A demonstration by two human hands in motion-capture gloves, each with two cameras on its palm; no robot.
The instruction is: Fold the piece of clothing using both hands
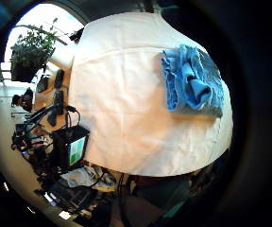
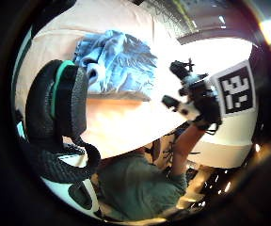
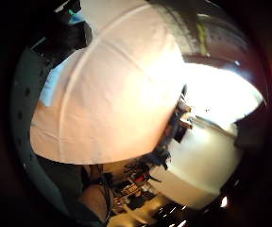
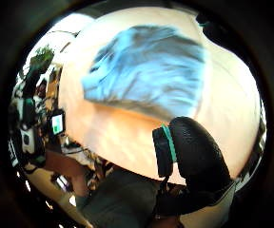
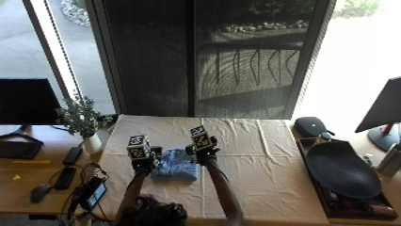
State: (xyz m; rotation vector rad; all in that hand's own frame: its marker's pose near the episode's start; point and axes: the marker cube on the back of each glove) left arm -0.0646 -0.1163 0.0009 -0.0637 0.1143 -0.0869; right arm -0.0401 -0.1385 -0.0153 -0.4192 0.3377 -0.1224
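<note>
- Outside view: blue garment (image 5: 176, 170) lies as a compact, rumpled bundle on the cream tablecloth (image 5: 263, 160), toward the table's left-front. Left hand (image 5: 143, 160) is raised at its left edge, right hand (image 5: 204, 151) at its far right corner; both look lifted off the cloth. Finger state cannot be read here for either hand.
- Left little-finger palm view: garment (image 1: 192, 81) seen whole and at a distance, a loose roll on top, nothing gripping it. Potted plant (image 1: 29, 49) beyond the table's end.
- Left thumb palm view: gloved thumb (image 2: 60, 99) stands clear of the garment (image 2: 119, 63), holding nothing; the right hand (image 2: 196, 101) is raised in the air.
- Right little-finger palm view: mostly bare tablecloth (image 3: 117, 94); only a sliver of blue shows.
- Right thumb palm view: thumb (image 4: 194, 152) apart from the garment (image 4: 146, 69), nothing pinched; other fingers unseen.
- Judgement: probably between folds or near the end, since the bundle is small but untidy. Next move calls for both hands to come down, flatten the roll and square the edges.
</note>
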